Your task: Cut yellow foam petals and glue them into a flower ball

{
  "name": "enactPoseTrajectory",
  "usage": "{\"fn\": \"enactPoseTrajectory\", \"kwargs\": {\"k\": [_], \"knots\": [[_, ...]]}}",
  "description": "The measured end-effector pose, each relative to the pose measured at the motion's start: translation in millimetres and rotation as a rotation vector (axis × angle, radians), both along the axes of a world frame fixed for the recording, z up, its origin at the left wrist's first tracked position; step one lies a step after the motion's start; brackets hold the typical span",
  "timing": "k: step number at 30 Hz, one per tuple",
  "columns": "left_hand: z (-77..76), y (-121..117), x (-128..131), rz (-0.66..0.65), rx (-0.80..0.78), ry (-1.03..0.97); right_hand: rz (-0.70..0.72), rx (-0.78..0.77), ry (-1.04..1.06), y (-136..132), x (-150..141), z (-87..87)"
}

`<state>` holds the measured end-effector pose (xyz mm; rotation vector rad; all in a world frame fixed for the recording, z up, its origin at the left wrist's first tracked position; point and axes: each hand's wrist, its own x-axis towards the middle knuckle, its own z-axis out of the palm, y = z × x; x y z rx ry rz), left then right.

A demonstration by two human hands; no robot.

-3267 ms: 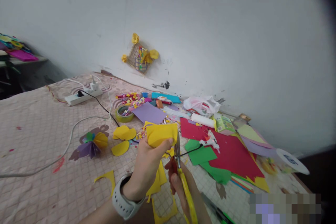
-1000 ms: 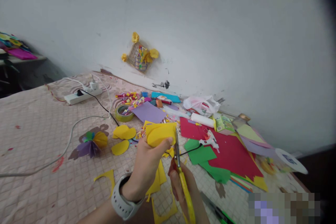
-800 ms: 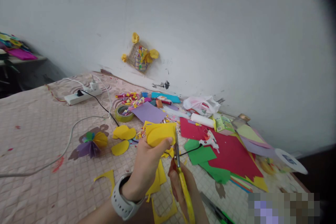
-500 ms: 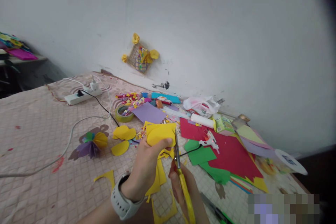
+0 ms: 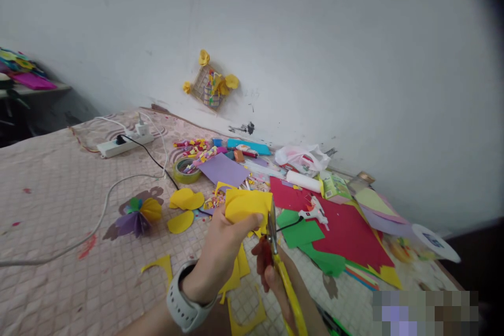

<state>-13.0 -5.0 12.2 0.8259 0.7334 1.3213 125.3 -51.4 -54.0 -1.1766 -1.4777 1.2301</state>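
Note:
My left hand point(image 5: 226, 241), with a white watch on its wrist, pinches yellow paper point(image 5: 248, 205) between thumb and fingers above the table. A rounded outline shows on this paper. My right hand point(image 5: 275, 268) grips scissors point(image 5: 287, 289) with yellow handles, and their blades stand upright at the paper's right edge. To the left lie rounded yellow cut-outs point(image 5: 185, 199) and a paper flower point(image 5: 137, 215) in purple, yellow and green. Beneath my hands are yellow offcuts point(image 5: 250, 320), partly hidden by my arms.
A hot glue gun point(image 5: 315, 212) lies on red paper point(image 5: 346, 231), beside green paper point(image 5: 301, 231). A power strip point(image 5: 125, 145) with trailing cords sits at the far left. Tape point(image 5: 186, 170), purple paper point(image 5: 224, 168) and a plastic bag point(image 5: 302, 158) lie near the wall.
The yellow paper and both hands have shifted slightly right and down. The scissors have moved right with my right hand, staying at the paper's right edge.

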Motion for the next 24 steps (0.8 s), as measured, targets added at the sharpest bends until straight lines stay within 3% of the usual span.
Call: {"fn": "enactPoseTrajectory", "kwargs": {"k": [4, 10, 18, 24], "knots": [[-1.9, -1, 2, -0.032, -0.023, 0.014, -0.083, 0.022, -0.013, -4, -4, 11.0], [-3.1, 0, 2, -0.043, -0.008, 0.009, -0.098, -0.003, -0.033, -7, -4, 23.3], [-3.6, 0, 3, -0.033, -0.013, -0.005, -0.046, 0.000, 0.005, -6, -7, 20.4], [-1.7, -2, 6, -0.038, -0.075, -0.057, -0.169, 0.003, -0.010, -10, -14, 15.7]]}}
